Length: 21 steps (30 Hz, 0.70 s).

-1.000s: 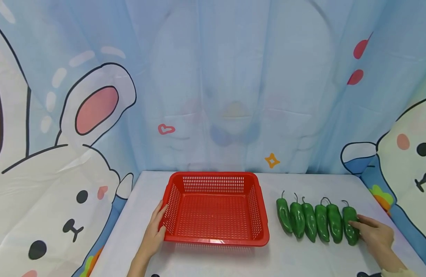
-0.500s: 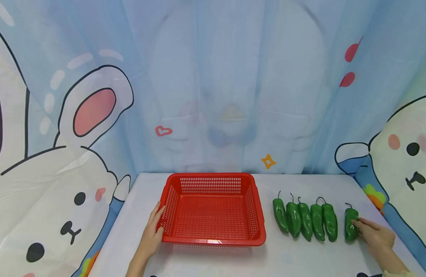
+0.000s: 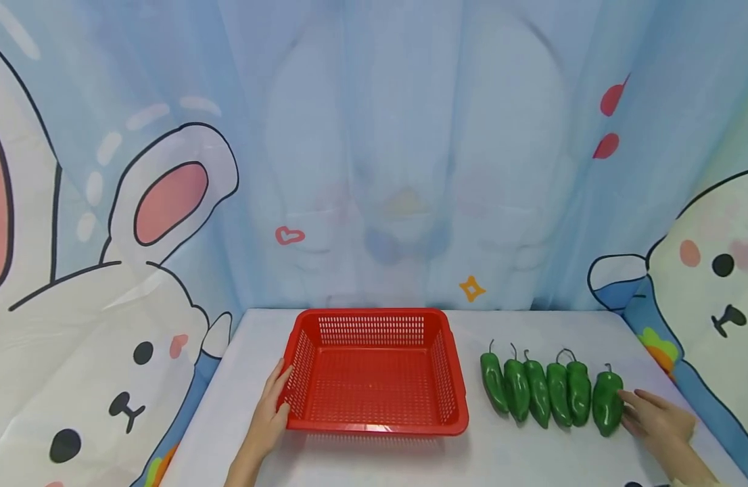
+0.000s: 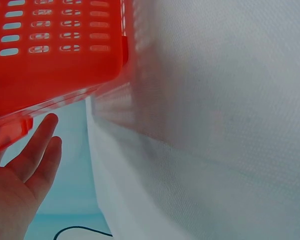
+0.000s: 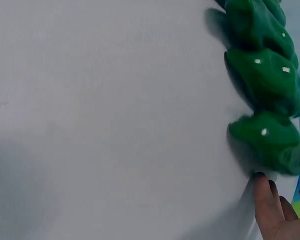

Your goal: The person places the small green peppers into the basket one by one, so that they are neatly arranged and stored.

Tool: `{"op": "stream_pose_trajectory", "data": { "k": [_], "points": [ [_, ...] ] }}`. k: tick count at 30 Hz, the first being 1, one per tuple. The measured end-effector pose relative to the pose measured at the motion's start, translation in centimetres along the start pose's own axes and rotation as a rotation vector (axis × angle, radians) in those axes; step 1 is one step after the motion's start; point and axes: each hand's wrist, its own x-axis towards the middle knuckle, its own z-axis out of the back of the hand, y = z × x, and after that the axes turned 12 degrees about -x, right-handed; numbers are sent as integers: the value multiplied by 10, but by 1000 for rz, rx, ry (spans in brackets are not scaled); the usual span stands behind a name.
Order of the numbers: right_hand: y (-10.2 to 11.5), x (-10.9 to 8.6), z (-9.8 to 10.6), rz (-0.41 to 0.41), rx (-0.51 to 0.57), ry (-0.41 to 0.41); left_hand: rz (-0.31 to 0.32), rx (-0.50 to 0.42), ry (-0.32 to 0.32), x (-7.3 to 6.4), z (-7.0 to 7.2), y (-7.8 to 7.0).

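Observation:
A red plastic basket (image 3: pixel 374 427) with slotted walls and nothing in it stands left of the middle in the head view. My left hand (image 3: pixel 269 414) rests against its left side, fingers extended along the rim. In the left wrist view the fingers (image 4: pixel 42 145) are straight beside the basket's corner (image 4: pixel 65 75). On the right, several glossy green chili peppers (image 3: pixel 538 392) lie in a row, stems pointing away. The rightmost chili pepper (image 3: pixel 607 404) lies a little apart from them. My right hand (image 3: pixel 657 419) is at its right side, fingers (image 5: pixel 270 202) loosely extended, fingertips close to it.
A white cloth (image 3: pixel 410 467) covers the table. Behind it hangs a light blue curtain (image 3: pixel 404 155) printed with cartoon animals. Between the basket and the pepper row lies a narrow strip of bare cloth.
The right hand first held the rightmost chili pepper and shifted it right, away from the row. Now the pepper is nearer the row and the fingers have let go. The left hand stays at the basket.

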Motion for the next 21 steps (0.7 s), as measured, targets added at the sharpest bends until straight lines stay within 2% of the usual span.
{"op": "stream_pose_trajectory", "data": {
  "k": [4, 6, 21],
  "points": [
    [3, -4, -8, 84, -120, -27, -9, -3, -5, -1, -1, -1],
    [3, -5, -11, 97, -128, -36, -10, -4, -4, 0, -1, -1],
    [-2, 8, -11, 44, -19, -13, 7, -14, 1, 0, -1, -2]
  ]
}}
